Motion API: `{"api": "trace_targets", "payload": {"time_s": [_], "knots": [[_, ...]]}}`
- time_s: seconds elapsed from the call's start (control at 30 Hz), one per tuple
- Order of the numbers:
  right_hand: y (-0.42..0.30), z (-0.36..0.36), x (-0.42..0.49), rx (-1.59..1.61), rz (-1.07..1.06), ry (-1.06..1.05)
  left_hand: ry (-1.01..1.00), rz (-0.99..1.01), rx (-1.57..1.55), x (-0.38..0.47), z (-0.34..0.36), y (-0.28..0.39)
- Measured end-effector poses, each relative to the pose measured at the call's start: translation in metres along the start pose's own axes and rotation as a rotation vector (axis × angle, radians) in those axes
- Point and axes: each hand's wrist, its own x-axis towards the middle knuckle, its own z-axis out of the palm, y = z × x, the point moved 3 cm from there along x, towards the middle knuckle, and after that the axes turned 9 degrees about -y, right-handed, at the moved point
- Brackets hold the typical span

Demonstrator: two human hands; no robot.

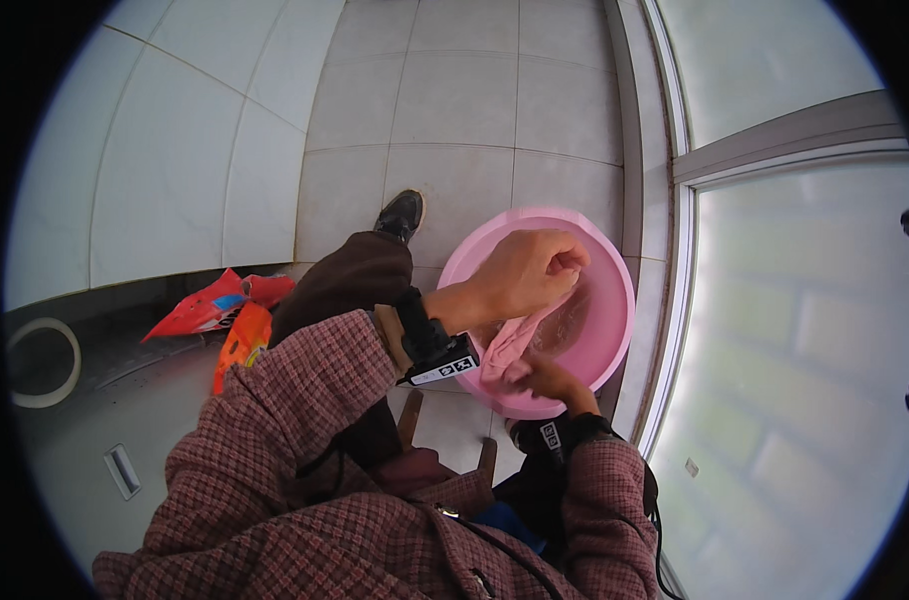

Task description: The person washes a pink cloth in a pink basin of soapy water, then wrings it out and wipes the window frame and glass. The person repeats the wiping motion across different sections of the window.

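Note:
A round pink plastic basin (610, 330) with water (571, 330) in it stands on the floor before me. Over it, my left hand (526, 274) is raised with curled fingers, gripping the upper end of a wet pink cloth (516, 339). The cloth hangs slantwise from there toward the basin's near side. Lower down, my right hand (552, 379) is closed around the cloth's bunched lower end, slightly blurred. Both wrists wear black bands with marked tags.
Red and orange plastic packets (211, 304) lie at the left by a white tiled wall (162, 165). A frosted glass door (799, 315) stands close on the right. Stool legs (409, 420) show beneath me. My shoe (402, 214) rests on the tiled floor (454, 105).

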Motion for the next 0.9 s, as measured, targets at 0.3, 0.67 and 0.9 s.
{"api": "trace_targets", "payload": {"time_s": [0.3,0.67,0.9], "knots": [[0.020,-0.023,-0.007,0.258,-0.175,0.308,0.024,0.027,-0.006,0.002,0.001,0.000],[0.022,-0.077,-0.039,0.350,-0.354,1.173,0.009,0.021,0.006,0.002,0.001,0.000],[0.016,0.006,0.008,0.099,0.047,-0.097,-0.004,0.006,0.033,0.003,0.002,-0.005]]}}
